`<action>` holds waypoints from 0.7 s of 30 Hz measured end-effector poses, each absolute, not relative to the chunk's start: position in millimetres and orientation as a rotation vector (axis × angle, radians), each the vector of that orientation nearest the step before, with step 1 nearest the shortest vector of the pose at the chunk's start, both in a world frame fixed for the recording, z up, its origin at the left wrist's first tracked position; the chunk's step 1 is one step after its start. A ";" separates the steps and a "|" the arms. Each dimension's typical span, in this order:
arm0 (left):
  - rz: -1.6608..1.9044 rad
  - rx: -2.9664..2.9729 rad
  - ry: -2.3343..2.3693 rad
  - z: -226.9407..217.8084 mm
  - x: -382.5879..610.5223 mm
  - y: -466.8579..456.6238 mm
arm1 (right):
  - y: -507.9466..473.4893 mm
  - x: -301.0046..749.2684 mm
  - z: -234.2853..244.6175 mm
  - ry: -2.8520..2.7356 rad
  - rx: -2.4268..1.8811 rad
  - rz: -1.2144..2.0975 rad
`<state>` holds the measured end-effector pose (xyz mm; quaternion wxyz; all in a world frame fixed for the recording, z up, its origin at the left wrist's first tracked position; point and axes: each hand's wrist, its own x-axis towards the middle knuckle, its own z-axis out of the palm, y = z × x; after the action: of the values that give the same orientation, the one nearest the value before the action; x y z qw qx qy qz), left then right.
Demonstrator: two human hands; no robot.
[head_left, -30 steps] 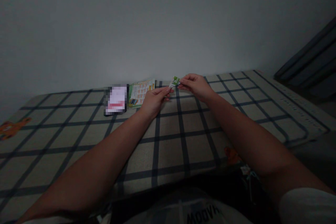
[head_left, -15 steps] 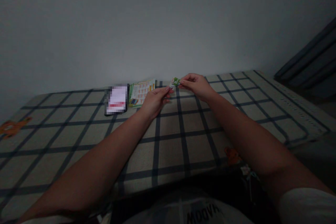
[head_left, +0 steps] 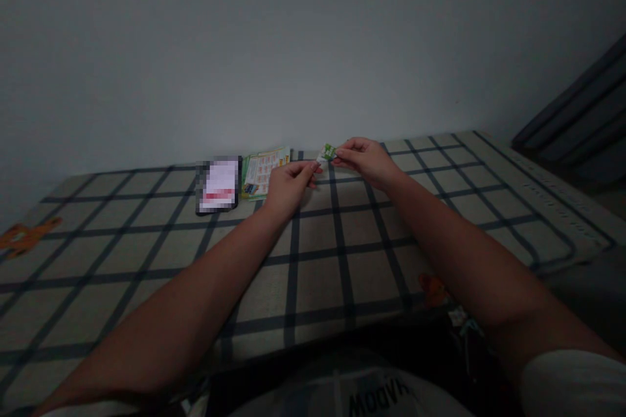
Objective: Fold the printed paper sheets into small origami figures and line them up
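A small, flat green-and-white piece (head_left: 328,152), perhaps a packet or sticker, is held up between my two hands above the checked cloth. My right hand (head_left: 366,159) pinches its right edge between thumb and forefinger. At its lower left, the whitish corner sits in the closed thumb and forefinger of my left hand (head_left: 292,182). The piece is too small and dim to read. Just left of my left hand lies a printed green-and-white leaflet (head_left: 261,172), partly covered by that hand.
Beside the leaflet lies a phone (head_left: 219,184) with a blurred, lit screen. A checked cloth (head_left: 317,287) covers the surface, which meets a plain wall (head_left: 313,45) at the back. An orange figure (head_left: 29,234) shows at far left, dark folded fabric (head_left: 581,111) at far right.
My left thumb and forefinger have drawn closer together at the piece's lower left corner, and the piece has tilted slightly. My right hand has hardly moved.
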<state>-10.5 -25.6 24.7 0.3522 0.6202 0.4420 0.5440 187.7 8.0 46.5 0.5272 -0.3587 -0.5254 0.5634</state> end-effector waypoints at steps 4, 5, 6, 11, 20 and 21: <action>1.370 1.567 1.122 26.3 -8.8 -26.6 | 9.7 188.1 44.9 -1.249 -0.832 1.351; 1.370 1.540 1.114 26.2 -8.0 -26.4 | 9.9 188.1 44.8 -1.248 -0.826 1.353; 1.369 1.512 1.105 25.8 -7.4 -26.0 | 9.9 188.0 44.9 -1.249 -0.825 1.355; 1.345 1.366 1.061 21.8 -6.8 -23.7 | 7.8 189.4 47.4 -1.326 -0.877 1.347; 1.258 1.499 1.116 21.6 -8.1 -27.0 | 2.0 188.9 48.2 -1.777 -0.932 1.289; 1.261 1.531 1.125 21.1 -8.6 -26.3 | 2.1 187.5 47.3 -1.757 -0.931 1.299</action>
<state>-8.6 -26.3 21.1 0.4176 0.6100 0.4484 0.5025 187.5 2.1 47.3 0.3738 -0.3636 -0.6862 0.5072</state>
